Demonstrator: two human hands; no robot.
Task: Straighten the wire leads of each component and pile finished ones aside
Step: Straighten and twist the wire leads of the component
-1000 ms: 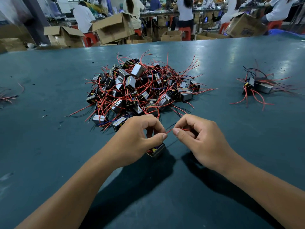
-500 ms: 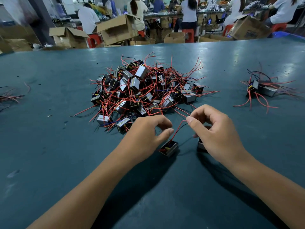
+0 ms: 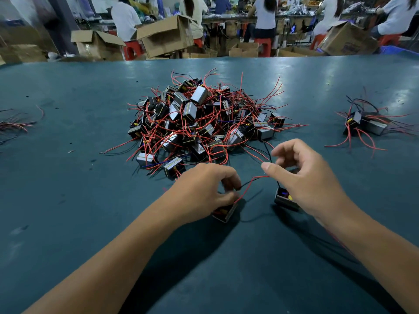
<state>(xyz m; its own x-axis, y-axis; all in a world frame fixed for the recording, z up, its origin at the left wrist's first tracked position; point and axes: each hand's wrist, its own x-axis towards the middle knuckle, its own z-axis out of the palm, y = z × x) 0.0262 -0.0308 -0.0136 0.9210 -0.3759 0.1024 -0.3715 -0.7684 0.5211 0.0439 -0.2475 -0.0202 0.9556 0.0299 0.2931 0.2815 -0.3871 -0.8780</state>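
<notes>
We have our left hand (image 3: 204, 189) down on the bench (image 3: 68, 200), fingers curled over a small component (image 3: 224, 213) that sits on the surface beneath them; that grip is closed round its top. A red lead (image 3: 248, 185) rises from this component and runs up toward our right hand (image 3: 303, 177). The right hand hovers above the bench with thumb and forefinger apart and the other fingers loosely bent; the lead seems to pass just under the thumb, but we cannot tell whether it is pinched or only touching. Just below the right palm a second component (image 3: 284, 199) rests on the bench, partly hidden by the hand, with a black lead going up from it.

Beyond both hands lies the main heap (image 3: 204, 123) of components, its red and black leads sticking out in all directions. A small pile (image 3: 365, 123) sits well apart at the right. At the far left edge a few loose wires (image 3: 15, 125) show. Past the bench stand open cartons (image 3: 165, 35) and seated people.
</notes>
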